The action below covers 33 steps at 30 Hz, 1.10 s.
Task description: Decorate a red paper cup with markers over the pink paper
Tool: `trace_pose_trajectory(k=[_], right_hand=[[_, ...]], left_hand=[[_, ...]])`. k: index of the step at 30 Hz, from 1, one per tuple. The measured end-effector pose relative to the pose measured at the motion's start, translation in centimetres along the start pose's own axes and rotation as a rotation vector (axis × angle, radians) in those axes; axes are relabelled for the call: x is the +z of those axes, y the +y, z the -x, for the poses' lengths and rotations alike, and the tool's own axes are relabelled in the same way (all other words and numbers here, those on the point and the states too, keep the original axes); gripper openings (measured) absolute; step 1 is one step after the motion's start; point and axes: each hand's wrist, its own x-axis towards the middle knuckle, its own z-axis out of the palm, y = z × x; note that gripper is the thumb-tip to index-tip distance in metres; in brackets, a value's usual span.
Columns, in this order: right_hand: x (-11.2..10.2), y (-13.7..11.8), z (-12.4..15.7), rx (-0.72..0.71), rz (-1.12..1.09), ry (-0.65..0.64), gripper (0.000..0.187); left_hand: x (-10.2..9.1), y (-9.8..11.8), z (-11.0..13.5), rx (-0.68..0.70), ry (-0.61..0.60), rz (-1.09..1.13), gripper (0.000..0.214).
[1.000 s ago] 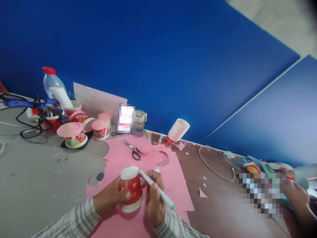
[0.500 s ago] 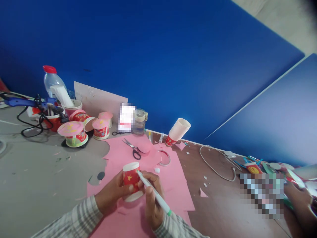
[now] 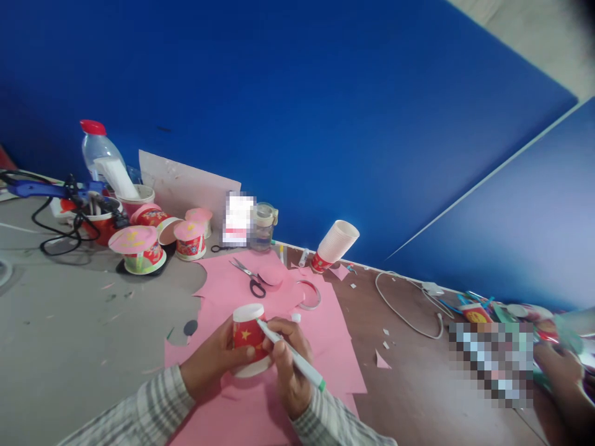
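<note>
Over the pink paper (image 3: 325,353), my left hand (image 3: 211,356) is wrapped round a red paper cup (image 3: 248,337) with a yellow star and a white base. A white marker with a green end (image 3: 300,362) is gripped in my right hand (image 3: 292,365). Its tip touches, or nearly touches, the cup's upper right side. Beyond the cup lie black-handled scissors (image 3: 251,279) and a roll of tape (image 3: 309,295). A small white piece (image 3: 296,318) rests beside my right fingers.
Decorated cups with pink tops (image 3: 134,241) stand at the left near a red-capped bottle (image 3: 100,148). A tilted stack of paper cups (image 3: 334,244) and a glass jar (image 3: 263,226) stand by the blue partition (image 3: 279,111). At right are a white cable (image 3: 404,328) and another person's hand (image 3: 560,365).
The cup stays in my left hand and the marker in my right. Both hands have shifted very slightly right. At the far right, the other person's hand has moved a little.
</note>
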Motion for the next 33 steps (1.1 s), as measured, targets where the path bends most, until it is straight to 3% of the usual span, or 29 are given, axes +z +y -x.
trace_pose_trajectory(k=[33], right_hand=[[-0.18,0.18,-0.22,-0.013,0.03,0.009,0.028]], left_hand=[[-0.1,-0.38,-0.02,0.016,-0.021,-0.012,0.056]])
